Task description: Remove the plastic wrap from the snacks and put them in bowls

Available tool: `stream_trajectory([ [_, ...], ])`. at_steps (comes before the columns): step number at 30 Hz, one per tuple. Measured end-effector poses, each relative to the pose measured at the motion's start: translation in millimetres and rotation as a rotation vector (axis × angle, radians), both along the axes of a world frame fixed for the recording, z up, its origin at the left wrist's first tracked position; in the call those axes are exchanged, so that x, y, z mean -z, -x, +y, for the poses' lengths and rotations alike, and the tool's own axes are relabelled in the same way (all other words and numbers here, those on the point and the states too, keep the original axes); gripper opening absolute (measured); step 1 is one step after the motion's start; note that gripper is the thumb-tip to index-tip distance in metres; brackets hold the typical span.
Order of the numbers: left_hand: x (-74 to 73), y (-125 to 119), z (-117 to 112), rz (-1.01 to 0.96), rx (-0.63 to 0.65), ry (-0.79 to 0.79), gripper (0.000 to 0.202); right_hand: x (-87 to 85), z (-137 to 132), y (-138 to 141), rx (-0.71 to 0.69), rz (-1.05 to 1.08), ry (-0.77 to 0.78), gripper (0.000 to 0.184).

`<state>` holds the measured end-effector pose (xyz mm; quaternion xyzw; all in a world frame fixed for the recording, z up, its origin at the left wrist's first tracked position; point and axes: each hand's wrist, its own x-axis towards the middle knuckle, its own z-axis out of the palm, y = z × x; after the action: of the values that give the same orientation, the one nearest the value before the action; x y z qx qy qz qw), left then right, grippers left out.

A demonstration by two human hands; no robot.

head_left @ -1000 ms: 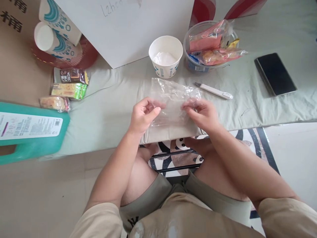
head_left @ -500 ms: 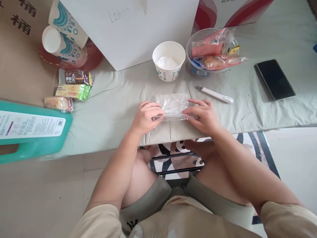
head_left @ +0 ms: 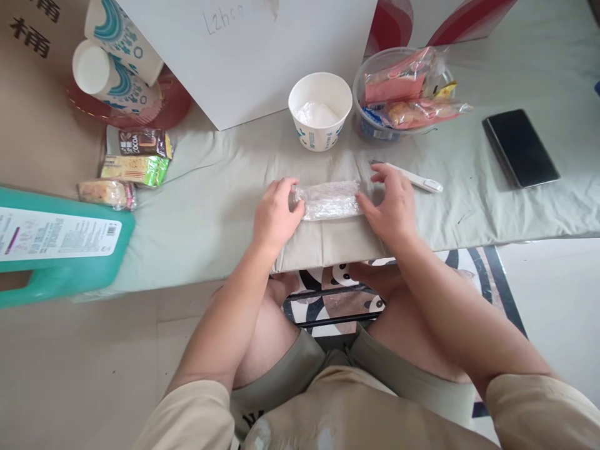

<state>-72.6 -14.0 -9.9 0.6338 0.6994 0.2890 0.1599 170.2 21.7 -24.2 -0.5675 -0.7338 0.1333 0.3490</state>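
Note:
A clear plastic film (head_left: 330, 200), folded into a narrow crinkled strip, lies on the cloth-covered table between my two hands. My left hand (head_left: 277, 214) curls around its left end, the thumb at the near side and the fingers at the far side. At the other end, my right hand (head_left: 392, 205) touches the film with its thumb, while its fingers are spread apart from the thumb. Just behind the right fingers lies a white utility knife (head_left: 424, 182), partly hidden by that hand. A white paper bowl (head_left: 320, 139) with whitish contents stands beyond the film.
A clear tub (head_left: 359, 103) of wrapped snacks stands right of the bowl. A black phone (head_left: 522, 149) lies farther right. On the left are snack packets (head_left: 134, 170), paper cups (head_left: 134, 94) and a green jug (head_left: 112, 250). A white box (head_left: 262, 62) stands behind.
The film has gone from a wider, flatter sheet to a narrower strip. My right fingers have lifted off it and spread, and the left hand has shifted around its end.

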Motion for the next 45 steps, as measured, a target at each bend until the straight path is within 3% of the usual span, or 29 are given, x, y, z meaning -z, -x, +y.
stream_trajectory([
  [2,5.9,-0.4,2.5,0.031,0.013,-0.077,0.047,-2.9,-5.1,2.3,-0.001,-0.032,-0.156,0.033],
  [4,11.0,-0.4,4.9,0.018,0.03,-0.11,0.047,-6.9,-13.3,7.4,-0.111,-0.059,-0.22,0.024],
  [7,12.9,-1.1,6.8,-0.132,0.05,-0.098,0.04,-9.6,-22.1,13.2,-0.247,-0.069,-0.167,0.022],
  [10,7.7,-2.7,6.6,-0.465,0.089,-0.095,0.035,-3.2,-18.9,9.2,-0.165,0.119,-0.097,0.034],
  [14,-0.2,-6.2,4.5,-0.931,0.016,-0.122,0.032,11.2,-6.4,2.3,-0.124,0.679,0.172,0.068],
  [16,-1.3,-11.5,1.3,-1.076,-0.068,-0.14,0.037,12.7,-4.6,6.6,-0.202,0.931,0.379,0.073],
  [19,-0.5,-25.9,-7.7,-1.119,-0.099,-0.119,0.047,3.7,-9.1,20.5,-0.333,1.073,0.589,0.07],
  [24,-4.4,-41.7,-18.1,-1.218,0.082,0.191,0.075,-16.9,-18.2,30.9,-0.183,0.907,0.593,0.037],
  [26,-8.3,-38.6,-15.0,-1.248,0.09,0.307,0.069,-21.3,-20.2,28.4,-0.193,0.844,0.648,0.034],
  [28,-11.6,-32.9,-10.0,-1.197,0.106,0.379,0.052,-24.1,-21.6,25.4,-0.262,0.835,0.691,0.035],
  [33,-12.9,-22.9,-4.2,-0.988,0.172,0.275,0.017,-25.9,-22.2,24.0,-0.307,0.768,0.709,0.029],
  [38,-11.7,-19.9,-4.9,-1.052,0.165,0.209,0.018,-19.7,-19.9,23.7,-0.299,0.891,0.669,0.019],
  [41,-16.1,-16.7,-3.1,-1.182,0.239,0.384,0.028,-17.3,-18.8,17.5,-0.31,0.877,0.622,0.013],
  [43,-19.7,-15.5,-1.6,-1.247,0.304,0.52,0.039,-17.2,-19.4,12.9,-0.354,0.795,0.609,0.019],
  [45,-21.8,-16.2,-0.2,-1.199,0.354,0.528,0.036,-18.0,-21.1,11.5,-0.363,0.712,0.588,0.027],
])
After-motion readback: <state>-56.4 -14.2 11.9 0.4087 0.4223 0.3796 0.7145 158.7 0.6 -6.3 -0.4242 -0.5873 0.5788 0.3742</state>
